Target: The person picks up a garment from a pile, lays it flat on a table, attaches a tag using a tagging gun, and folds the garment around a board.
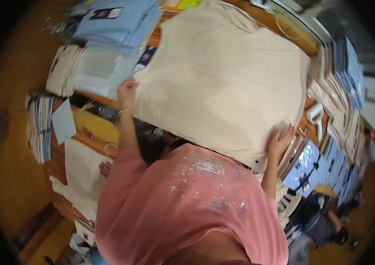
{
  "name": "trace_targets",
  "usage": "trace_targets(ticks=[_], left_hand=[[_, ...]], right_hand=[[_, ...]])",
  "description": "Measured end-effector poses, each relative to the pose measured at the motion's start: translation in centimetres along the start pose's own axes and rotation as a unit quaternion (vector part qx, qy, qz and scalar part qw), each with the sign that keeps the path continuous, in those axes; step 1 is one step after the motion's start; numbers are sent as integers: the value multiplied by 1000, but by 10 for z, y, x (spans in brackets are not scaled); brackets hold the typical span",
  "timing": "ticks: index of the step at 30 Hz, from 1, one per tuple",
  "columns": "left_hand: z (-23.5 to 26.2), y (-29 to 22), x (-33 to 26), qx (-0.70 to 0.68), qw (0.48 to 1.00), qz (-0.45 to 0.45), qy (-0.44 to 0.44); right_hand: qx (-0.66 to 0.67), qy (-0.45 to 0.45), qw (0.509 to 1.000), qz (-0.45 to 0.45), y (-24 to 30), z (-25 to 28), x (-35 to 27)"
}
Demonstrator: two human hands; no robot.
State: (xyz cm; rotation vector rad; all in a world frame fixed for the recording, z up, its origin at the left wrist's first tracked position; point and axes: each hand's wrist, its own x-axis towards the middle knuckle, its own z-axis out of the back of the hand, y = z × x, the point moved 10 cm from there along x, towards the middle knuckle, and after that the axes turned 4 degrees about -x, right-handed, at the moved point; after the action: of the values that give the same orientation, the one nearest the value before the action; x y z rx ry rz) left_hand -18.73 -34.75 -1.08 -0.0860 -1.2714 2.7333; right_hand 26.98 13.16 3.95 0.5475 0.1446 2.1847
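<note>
A large beige shirt (223, 84) lies spread flat over the table in front of me, its lower edge close to my body. At its left edge my left hand (128, 92) is closed, pinching the cloth. My right hand (280, 142) rests on the lower right part of the shirt, its fingers spread. A dark blue tag (145, 58) sticks out by the shirt's left edge, above my left hand. To the right of the shirt lies a white handheld tool (315, 114) with a rounded head.
Folded light-blue shirts (119, 26) and clear plastic bags (97, 70) lie at the far left. Bagged blue garments (304, 170) and folded beige stacks (335, 95) line the right side. Another person's hand (105, 169) touches a beige garment (86, 174) on the left.
</note>
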Motion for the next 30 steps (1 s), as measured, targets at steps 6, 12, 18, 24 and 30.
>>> trace_targets(ticks=[6,12,18,24,30], left_hand=[[12,63,-1,-125,990,59,-32],[-8,-5,1,-11,1000,12,-14],[0,2,16,-42,999,-15,-27],[-3,-21,14,-14,998,-53,-9],[1,-10,22,8,999,-45,-7]], right_hand=[[62,6,993,-98,-45,-7,-9],[-50,37,993,-98,-44,-11,8],[125,-46,948,-289,-87,-15,36],[65,145,944,-289,-108,-51,48],[422,129,809,-389,-126,-82,38]])
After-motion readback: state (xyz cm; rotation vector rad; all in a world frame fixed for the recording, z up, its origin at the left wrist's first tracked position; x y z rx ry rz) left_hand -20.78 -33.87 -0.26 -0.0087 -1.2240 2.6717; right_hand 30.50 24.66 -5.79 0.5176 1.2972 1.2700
